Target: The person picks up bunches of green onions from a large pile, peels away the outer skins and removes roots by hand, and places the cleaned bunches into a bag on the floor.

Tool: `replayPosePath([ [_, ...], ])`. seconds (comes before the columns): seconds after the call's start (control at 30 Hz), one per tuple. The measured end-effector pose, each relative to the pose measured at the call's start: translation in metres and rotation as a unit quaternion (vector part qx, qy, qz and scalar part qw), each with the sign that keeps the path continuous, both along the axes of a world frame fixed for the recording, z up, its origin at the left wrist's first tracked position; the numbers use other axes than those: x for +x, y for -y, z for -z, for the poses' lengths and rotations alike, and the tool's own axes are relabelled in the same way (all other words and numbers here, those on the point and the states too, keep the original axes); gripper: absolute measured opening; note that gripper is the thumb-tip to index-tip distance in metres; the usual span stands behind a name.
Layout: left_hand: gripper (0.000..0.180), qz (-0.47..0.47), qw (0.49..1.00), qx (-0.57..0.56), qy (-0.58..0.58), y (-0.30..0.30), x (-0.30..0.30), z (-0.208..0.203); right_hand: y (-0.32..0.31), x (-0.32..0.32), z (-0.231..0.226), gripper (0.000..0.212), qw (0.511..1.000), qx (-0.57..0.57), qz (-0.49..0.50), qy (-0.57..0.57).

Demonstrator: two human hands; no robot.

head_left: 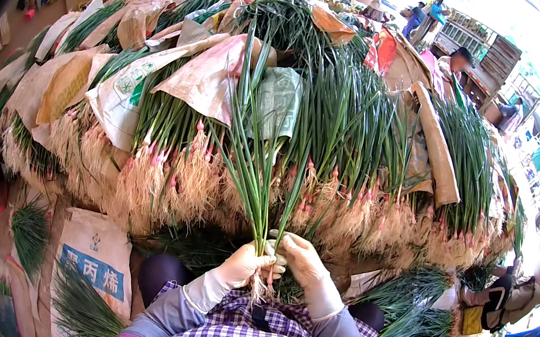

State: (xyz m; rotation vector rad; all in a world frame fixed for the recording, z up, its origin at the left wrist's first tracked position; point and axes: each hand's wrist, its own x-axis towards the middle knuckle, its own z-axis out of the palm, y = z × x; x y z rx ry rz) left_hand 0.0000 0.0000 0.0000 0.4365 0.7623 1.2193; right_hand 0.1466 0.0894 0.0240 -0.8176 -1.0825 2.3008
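Observation:
In front of my lap, my left hand (243,264) wears a pale glove and is closed round a few scallions (254,197), their long green leaves pointing up and away. Their stringy roots (258,289) hang below my fingers. Close beside it, my gloved right hand (302,260) pinches a separate scallion stalk (290,201) near its lower end. The fingertips of both hands nearly meet, and whether they touch is hard to make out. Beyond them rises a large heap of scallions (341,110), roots facing me.
Woven sacks (204,73) drape over the heap. A white sack (97,231) lies at left with a loose scallion bunch (85,304) on it. More scallion bunches (401,306) lie at right. One person (517,296) sits at far right; others work behind the heap.

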Motion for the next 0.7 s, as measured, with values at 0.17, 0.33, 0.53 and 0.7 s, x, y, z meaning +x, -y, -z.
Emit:
replayPosePath([
  [0.17,0.005,-0.051,0.997,-0.002,0.06,0.008,0.005,0.011,0.016,-0.022,0.006,0.014,0.988,0.036,0.114,0.102],
  [0.33,0.009,-0.021,0.983,0.049,0.175,0.016,0.005,-0.033,-0.02,-0.005,0.02,0.011,0.914,0.193,0.323,0.151],
  [0.53,0.016,-0.048,0.886,0.342,0.31,0.052,-0.059,-0.092,-0.093,0.029,-0.04,0.015,0.676,0.588,0.183,0.405],
  [0.7,0.017,-0.085,0.861,0.438,0.242,0.052,-0.049,-0.09,-0.162,0.014,-0.052,0.061,0.341,0.688,0.154,0.622],
])
